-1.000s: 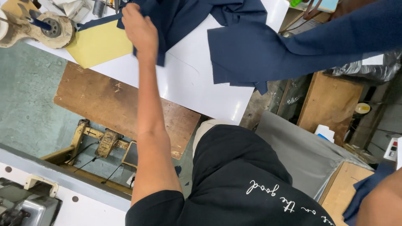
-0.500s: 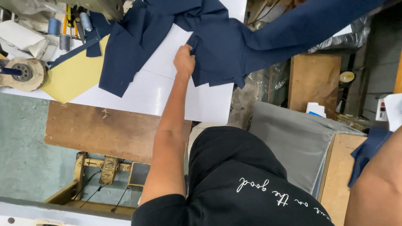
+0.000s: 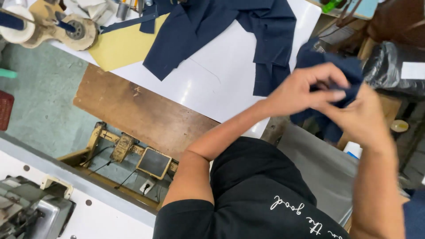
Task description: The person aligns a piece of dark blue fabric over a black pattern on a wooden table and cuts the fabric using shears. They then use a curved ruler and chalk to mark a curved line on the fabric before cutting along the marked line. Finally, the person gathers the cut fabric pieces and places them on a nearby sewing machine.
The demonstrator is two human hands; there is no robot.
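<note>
Right now, both hands, left hand (image 3: 296, 90) and right hand (image 3: 361, 117), are gripping navy cloth (image 3: 341, 66) beside the desk (image 3: 221, 84); loosening fingers risks it dropping.

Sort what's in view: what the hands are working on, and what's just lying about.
In hand:
- dark blue cloth piece, pinched by left hand and right hand

Lying about:
- dark blue garment on the white table
- yellow sheet
- tape reel
- foot pedal
- black bag
</note>
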